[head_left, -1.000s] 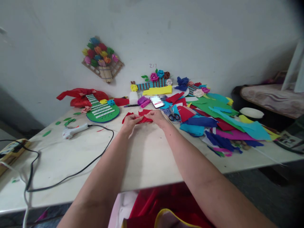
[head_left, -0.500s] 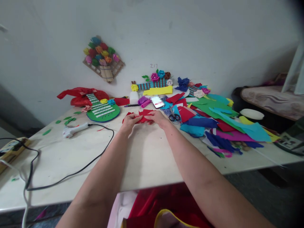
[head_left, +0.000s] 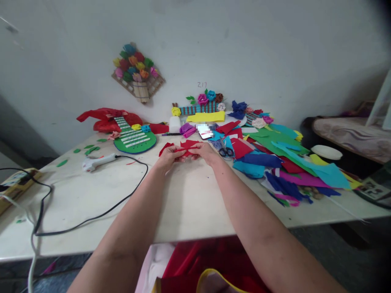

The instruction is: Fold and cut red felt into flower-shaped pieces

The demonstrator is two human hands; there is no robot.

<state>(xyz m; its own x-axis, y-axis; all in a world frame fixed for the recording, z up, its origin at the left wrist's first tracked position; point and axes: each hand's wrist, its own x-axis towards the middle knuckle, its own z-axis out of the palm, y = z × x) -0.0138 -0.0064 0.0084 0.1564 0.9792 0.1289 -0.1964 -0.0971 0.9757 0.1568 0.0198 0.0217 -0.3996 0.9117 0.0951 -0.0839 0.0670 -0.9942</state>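
Both hands meet over the middle of the table, pinching a piece of red crepe paper (head_left: 190,144) between them. My left hand (head_left: 168,158) grips its left part, with thumb and fingers closed. From the other side my right hand (head_left: 204,152) holds it, fingertips almost touching the left ones. Another bit of red paper (head_left: 165,148) shows behind the left hand; whether it joins the held piece I cannot tell. Right of my right hand lie dark-handled scissors (head_left: 226,151). A phone (head_left: 205,131) with a lit screen rests just beyond the hands.
On the left are a white glue gun (head_left: 99,162) with a black cord, green paper leaves (head_left: 62,163) and a green guitar-shaped craft (head_left: 137,142). Coloured paper pieces (head_left: 284,142) pile up on the right. A yellow power strip (head_left: 18,187) sits at the left edge; a flower decoration (head_left: 134,69) hangs on the wall.
My hands stay on the red crepe paper, the fingertips now closer together. The whole view has shifted slightly, so the things on the table appear a little further right.
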